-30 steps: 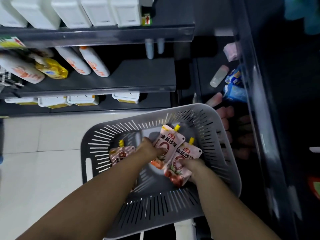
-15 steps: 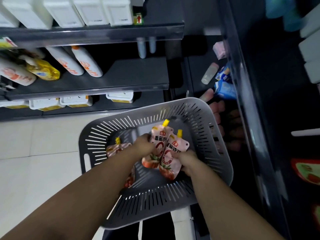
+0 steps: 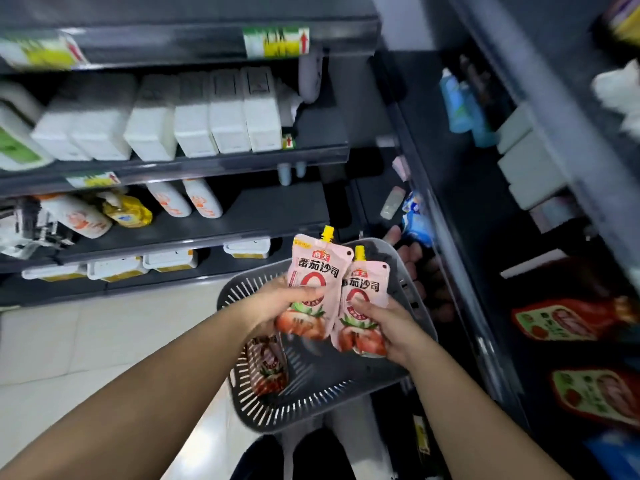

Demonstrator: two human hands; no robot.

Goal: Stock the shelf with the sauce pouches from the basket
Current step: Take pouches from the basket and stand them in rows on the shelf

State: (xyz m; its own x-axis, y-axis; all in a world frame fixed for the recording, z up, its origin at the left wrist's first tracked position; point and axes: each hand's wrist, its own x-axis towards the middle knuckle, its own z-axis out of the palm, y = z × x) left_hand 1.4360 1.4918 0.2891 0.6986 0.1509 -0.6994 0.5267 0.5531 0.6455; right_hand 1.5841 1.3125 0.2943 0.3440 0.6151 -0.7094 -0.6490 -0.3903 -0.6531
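Note:
My left hand (image 3: 277, 306) grips a pink sauce pouch (image 3: 313, 271) with a yellow cap, held upright above the grey slotted basket (image 3: 311, 407). My right hand (image 3: 388, 327) grips a second pink pouch (image 3: 365, 299) just right of the first, the two nearly touching. A third pouch (image 3: 266, 365) lies in the basket's left side, partly hidden under my left wrist. The basket sits low in front of me on the floor side of the dark shelves.
Dark shelves on the left carry white cartons (image 3: 194, 123), white bottles (image 3: 201, 202) and a yellow pack (image 3: 128, 213). A dark shelf unit (image 3: 485, 271) on the right holds red sauce packs (image 3: 561, 323) and blue items (image 3: 460, 105). Pale floor tiles (image 3: 86, 341) lie at left.
Both hands have lifted their pouches up out of the basket. The view has tilted upward, showing higher shelves and the right-hand shelf.

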